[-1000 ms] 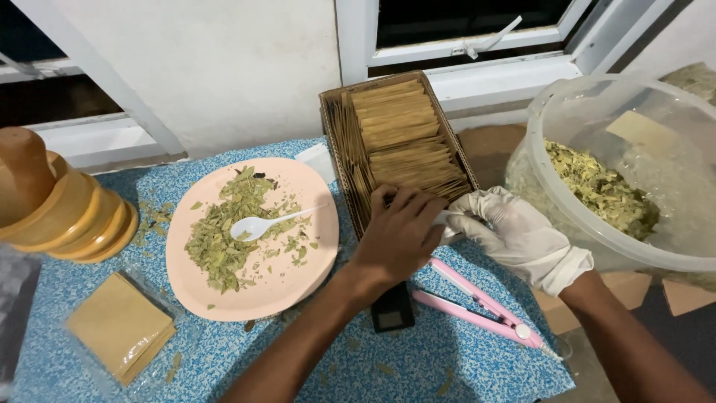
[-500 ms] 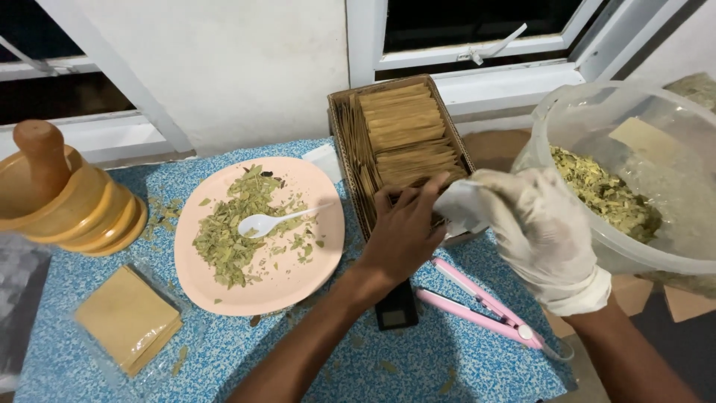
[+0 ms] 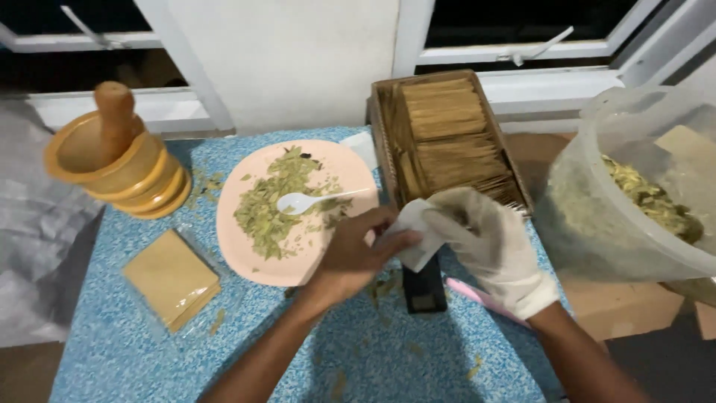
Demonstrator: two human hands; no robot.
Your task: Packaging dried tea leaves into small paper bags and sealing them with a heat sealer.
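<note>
My bare left hand (image 3: 355,252) and my white-gloved right hand (image 3: 488,242) both grip a small white paper sachet (image 3: 412,231) between them, over the right edge of a pink plate (image 3: 242,257). The plate carries dried green leaves (image 3: 272,205) and a white plastic spoon (image 3: 307,200). Just beyond my hands stands a brown box (image 3: 446,134) packed with rows of tan sachets. A small black device (image 3: 425,287) lies on the table under my hands.
A wooden mortar with pestle (image 3: 115,160) stands at the back left. A stack of tan sachets in clear wrap (image 3: 171,277) lies front left. A big translucent tub of dried leaves (image 3: 641,194) sits at right. Pink tweezers (image 3: 485,297) lie behind my right wrist.
My hands have drawn back from the brown box toward me. The white sachet is now held out in the open between both hands, over the plate's edge.
</note>
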